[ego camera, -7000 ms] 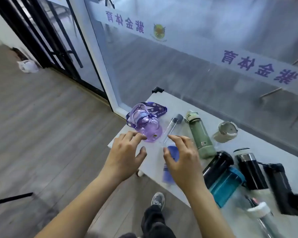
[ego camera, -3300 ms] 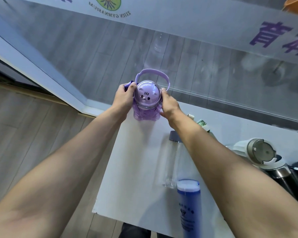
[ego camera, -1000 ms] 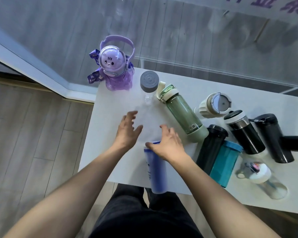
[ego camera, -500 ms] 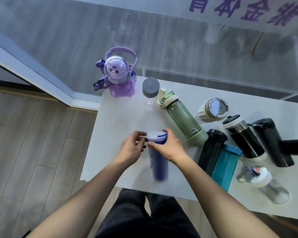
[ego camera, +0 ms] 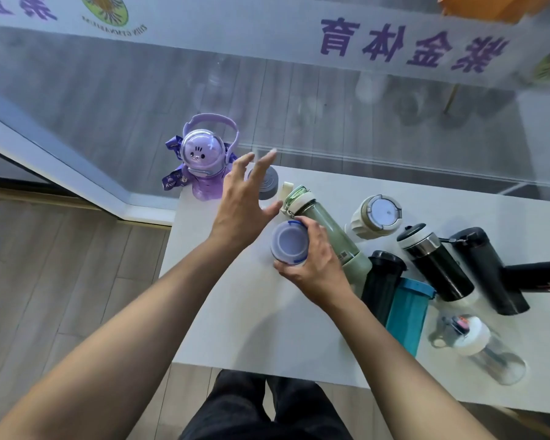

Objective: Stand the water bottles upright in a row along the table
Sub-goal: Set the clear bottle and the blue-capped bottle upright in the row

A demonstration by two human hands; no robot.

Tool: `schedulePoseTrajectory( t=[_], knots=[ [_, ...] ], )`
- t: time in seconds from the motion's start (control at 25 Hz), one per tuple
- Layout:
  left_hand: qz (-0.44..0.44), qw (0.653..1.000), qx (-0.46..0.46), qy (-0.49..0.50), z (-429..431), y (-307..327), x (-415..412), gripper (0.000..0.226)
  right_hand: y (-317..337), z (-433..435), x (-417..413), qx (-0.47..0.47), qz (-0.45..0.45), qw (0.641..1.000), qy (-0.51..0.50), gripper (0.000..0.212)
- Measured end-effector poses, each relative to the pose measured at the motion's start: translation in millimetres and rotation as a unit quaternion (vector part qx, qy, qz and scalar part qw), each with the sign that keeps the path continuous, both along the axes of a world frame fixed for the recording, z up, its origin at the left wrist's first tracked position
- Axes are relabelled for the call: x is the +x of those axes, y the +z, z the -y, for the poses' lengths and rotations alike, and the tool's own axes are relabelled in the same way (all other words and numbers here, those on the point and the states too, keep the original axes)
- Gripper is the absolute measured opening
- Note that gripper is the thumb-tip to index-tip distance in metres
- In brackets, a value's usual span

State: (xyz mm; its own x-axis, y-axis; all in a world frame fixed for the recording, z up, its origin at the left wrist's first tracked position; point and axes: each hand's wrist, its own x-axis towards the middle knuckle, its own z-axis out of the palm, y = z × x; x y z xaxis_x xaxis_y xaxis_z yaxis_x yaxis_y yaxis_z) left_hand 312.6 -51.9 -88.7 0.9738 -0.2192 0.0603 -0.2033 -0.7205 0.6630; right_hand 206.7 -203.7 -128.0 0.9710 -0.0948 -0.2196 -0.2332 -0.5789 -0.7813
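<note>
A purple bear-faced bottle (ego camera: 204,166) stands upright at the far left corner of the white table (ego camera: 235,312). Beside it stands a clear bottle with a grey cap (ego camera: 267,185), partly behind my left hand (ego camera: 245,198), which hovers above it with spread fingers. My right hand (ego camera: 315,262) grips the blue bottle (ego camera: 289,242), held upright so its white lid faces me. A green bottle (ego camera: 324,230) lies on its side just right of it.
Lying to the right are a cream bottle (ego camera: 377,217), several black bottles (ego camera: 435,265), a teal one (ego camera: 407,315) and a clear white-lidded one (ego camera: 480,350). A glass wall (ego camera: 331,106) runs along the table's far edge. Wood floor lies left.
The blue bottle has been tipped from lying on the table to upright in my right hand. My left hand let go of it and moved up toward the grey-capped bottle.
</note>
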Motion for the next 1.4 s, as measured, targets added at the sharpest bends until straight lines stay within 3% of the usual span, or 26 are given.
schedulePoseTrajectory(
  t=[0.16, 0.32, 0.44, 0.6, 0.76, 0.88, 0.96, 1.12, 1.28, 1.4],
  knots=[
    [0.011, 1.000, 0.011, -0.022, 3.2, -12.4, 15.4, 0.053, 4.5, 11.9, -1.0, 0.006, -0.037, 0.999, -0.035, 0.083],
    [0.028, 0.999, 0.022, -0.027, 2.4, -18.6, 22.5, 0.054, 2.3, 24.3, -12.1, -0.188, 0.022, 0.979, -0.078, 0.044],
    [0.042, 0.999, 0.023, -0.021, 2.0, -18.2, 21.2, 0.052, 5.5, 18.6, -2.6, -0.198, 0.028, 0.978, -0.065, 0.036],
    [0.049, 0.998, 0.020, -0.024, -0.9, -14.4, 18.9, 0.051, 5.4, 12.3, -2.5, -0.200, 0.021, 0.977, -0.066, 0.035],
    [0.027, 0.998, 0.051, -0.019, -3.7, -10.8, 13.2, 0.059, -1.3, 25.0, -13.8, -0.127, 0.031, 0.982, -0.136, 0.034],
    [0.122, 0.990, 0.070, -0.008, -0.2, -5.1, -9.9, 0.053, -21.4, 39.1, -11.7, -0.308, -0.062, 0.946, -0.081, 0.042],
    [0.152, 0.984, 0.047, -0.076, 6.8, -8.5, -40.9, 0.048, -35.2, 38.7, -9.1, -0.393, -0.150, 0.907, -0.024, 0.059],
    [0.038, 0.986, 0.059, -0.153, 10.4, -25.8, -83.9, 0.061, -54.1, 37.9, -3.7, -0.448, -0.179, 0.876, -0.013, 0.064],
    [0.031, 0.989, 0.066, -0.132, 7.4, -31.6, -78.6, 0.063, -57.4, 32.2, 0.3, -0.466, -0.173, 0.867, -0.041, 0.045],
    [0.030, 0.990, 0.058, -0.123, 8.2, -31.9, -77.9, 0.068, -57.3, 30.4, -4.8, -0.423, -0.192, 0.885, -0.033, 0.057]
  ],
)
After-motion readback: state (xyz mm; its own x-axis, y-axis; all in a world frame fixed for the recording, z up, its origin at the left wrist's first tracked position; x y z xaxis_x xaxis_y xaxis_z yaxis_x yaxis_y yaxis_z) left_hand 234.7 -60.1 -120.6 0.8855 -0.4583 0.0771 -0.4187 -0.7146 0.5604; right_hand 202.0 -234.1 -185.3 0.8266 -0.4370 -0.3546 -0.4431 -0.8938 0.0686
